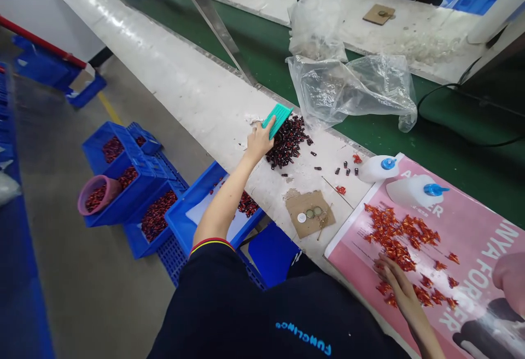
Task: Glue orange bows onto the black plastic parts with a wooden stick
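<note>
In my head-camera view, the left hand (pixel 259 141) has its fingers closed on a teal perforated tray (pixel 279 118), held tilted at the edge of a pile of small dark-red pieces (pixel 287 148) on the white worktable (pixel 197 102). The right hand (pixel 397 278) lies low over a pink printed sheet (pixel 467 233), fingers stretched out and close together, their tips by the scattered shiny orange pieces (pixel 385 225); I cannot tell whether they pinch any. Between the two hands I see a cardboard square (pixel 297 214) bearing small round discs (pixel 310 213). Two white bottles with blue caps (pixel 414 190) are beyond the orange pieces, and a clear plastic bag (pixel 353 88) lies past the dark pile. Under the left forearm I make out a blue bin (pixel 177 218) with red pieces inside.
</note>
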Demonstrator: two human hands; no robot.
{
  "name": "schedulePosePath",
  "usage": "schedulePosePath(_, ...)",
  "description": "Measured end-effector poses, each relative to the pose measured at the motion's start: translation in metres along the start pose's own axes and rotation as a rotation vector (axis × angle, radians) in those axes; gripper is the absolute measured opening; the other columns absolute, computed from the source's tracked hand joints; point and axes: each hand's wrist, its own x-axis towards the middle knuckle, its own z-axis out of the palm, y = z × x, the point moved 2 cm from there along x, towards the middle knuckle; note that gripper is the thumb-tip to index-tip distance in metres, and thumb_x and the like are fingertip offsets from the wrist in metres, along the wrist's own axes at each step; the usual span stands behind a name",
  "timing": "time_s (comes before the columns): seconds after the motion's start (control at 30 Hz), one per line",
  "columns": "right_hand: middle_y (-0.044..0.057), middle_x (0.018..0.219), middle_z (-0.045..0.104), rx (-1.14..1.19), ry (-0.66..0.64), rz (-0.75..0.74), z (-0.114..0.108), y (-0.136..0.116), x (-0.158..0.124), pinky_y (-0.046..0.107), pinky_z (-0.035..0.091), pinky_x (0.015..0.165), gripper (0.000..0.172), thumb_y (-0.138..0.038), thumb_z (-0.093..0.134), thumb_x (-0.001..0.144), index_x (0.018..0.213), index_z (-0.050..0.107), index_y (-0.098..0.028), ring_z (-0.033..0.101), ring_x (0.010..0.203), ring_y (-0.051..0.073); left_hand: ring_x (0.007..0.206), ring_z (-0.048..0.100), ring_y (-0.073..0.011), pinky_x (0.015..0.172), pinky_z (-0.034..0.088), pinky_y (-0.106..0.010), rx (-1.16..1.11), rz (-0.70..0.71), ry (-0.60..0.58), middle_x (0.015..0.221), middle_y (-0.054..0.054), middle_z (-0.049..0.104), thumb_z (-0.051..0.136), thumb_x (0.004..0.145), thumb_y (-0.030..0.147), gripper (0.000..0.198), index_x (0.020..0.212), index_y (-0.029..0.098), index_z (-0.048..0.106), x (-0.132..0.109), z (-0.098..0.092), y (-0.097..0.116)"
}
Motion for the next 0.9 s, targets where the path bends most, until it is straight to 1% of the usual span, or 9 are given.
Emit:
schedulePosePath(0.13,0.013,0.131,0.063,-0.048,-0.017,-0.003,0.003,-0.008,-0.003,0.039,0.058,0.087,0.066,-0.074,0.057,0.075,0.12,0.06,-0.027,0.063,0.119,0.029,0.125,0.05,-0.0416,0.098,0.048,-0.057,0.068,0.08,0.059,0.142,-0.021,0.043,0.047,0.087,0.017,0.068,0.152,0.026,0.031,-0.016,-0.002,0.011)
schedulePosePath(0.27,0.013,0.129,0.064,-0.117,-0.01,-0.117,0.015,-0.028,-0.002,0.043,0.056,0.094,0.057,-0.068,0.054,0.082,0.121,0.06,-0.027,0.063,0.118,0.028,0.133,0.044,-0.0417,0.106,0.042,-0.059,0.071,0.131,0.124,0.15,-0.02,0.037,0.048,0.088,0.018,0.064,0.15,0.025,0.034,-0.027,-0.011,-0.003)
schedulePosePath(0.43,0.013,0.131,0.062,-0.137,-0.073,-0.342,0.047,-0.072,0.016,0.047,0.05,0.102,0.062,-0.062,0.056,0.083,0.135,0.051,-0.028,0.064,0.116,0.025,0.134,0.046,-0.0368,0.107,0.044,-0.056,-0.367,0.47,0.224,0.147,-0.016,0.044,0.054,0.089,0.035,0.075,0.154,0.025,0.018,-0.091,-0.014,0.004)
schedulePosePath(0.5,0.013,0.138,0.056,-0.096,-0.115,-0.419,0.064,-0.091,0.025,0.048,0.047,0.105,0.076,-0.058,0.064,0.079,0.145,0.038,-0.03,0.06,0.123,0.026,0.133,0.049,-0.031,0.108,0.046,-0.049,-0.578,0.604,0.126,0.149,-0.013,0.044,0.051,0.092,0.043,0.075,0.155,0.029,0.011,-0.131,-0.008,0.026)
schedulePosePath(0.57,0.012,0.143,0.053,-0.035,-0.086,-0.44,0.076,-0.106,0.032,0.046,0.046,0.107,0.089,-0.059,0.07,0.073,0.148,0.033,-0.029,0.055,0.128,0.026,0.136,0.048,-0.0295,0.112,0.044,-0.046,-0.889,0.669,-0.098,0.153,-0.013,0.041,0.049,0.094,0.047,0.073,0.155,0.029,0.014,-0.163,-0.001,0.053)
schedulePosePath(0.63,0.012,0.141,0.054,0.003,0.014,-0.405,0.078,-0.113,0.037,0.044,0.045,0.108,0.087,-0.064,0.066,0.073,0.146,0.036,-0.025,0.052,0.13,0.027,0.138,0.045,-0.0307,0.114,0.041,-0.046,-1.101,0.654,-0.29,0.154,-0.013,0.04,0.054,0.089,0.055,0.079,0.154,0.027,0.02,-0.173,0.004,0.075)
schedulePosePath(0.73,0.014,0.136,0.057,-0.006,0.177,-0.355,0.061,-0.11,0.039,0.047,0.04,0.111,0.082,-0.068,0.058,0.077,0.141,0.042,-0.02,0.049,0.131,0.031,0.13,0.053,-0.0331,0.109,0.045,-0.047,-1.245,0.53,-0.644,0.149,-0.012,0.048,0.066,0.077,0.064,0.076,0.141,0.026,0.048,-0.137,0.012,0.093)
schedulePosePath(0.77,0.014,0.136,0.057,-0.02,0.211,-0.331,0.052,-0.106,0.039,0.048,0.039,0.112,0.084,-0.07,0.058,0.076,0.141,0.042,-0.019,0.049,0.132,0.033,0.124,0.058,-0.032,0.106,0.047,-0.046,-1.267,0.38,-0.68,0.143,-0.01,0.055,0.068,0.076,0.064,0.066,0.129,0.026,0.06,-0.112,0.015,0.094)
schedulePosePath(0.9,0.01,0.137,0.059,-0.155,0.169,-0.215,0.022,-0.081,0.047,0.043,0.044,0.11,0.09,-0.075,0.053,0.076,0.145,0.04,-0.019,0.046,0.135,0.034,0.128,0.052,-0.0273,0.109,0.043,-0.05,-1.272,0.033,-0.385,0.146,-0.013,0.047,0.058,0.092,0.042,0.046,0.132,0.02,0.053,0.005,0.024,0.097)
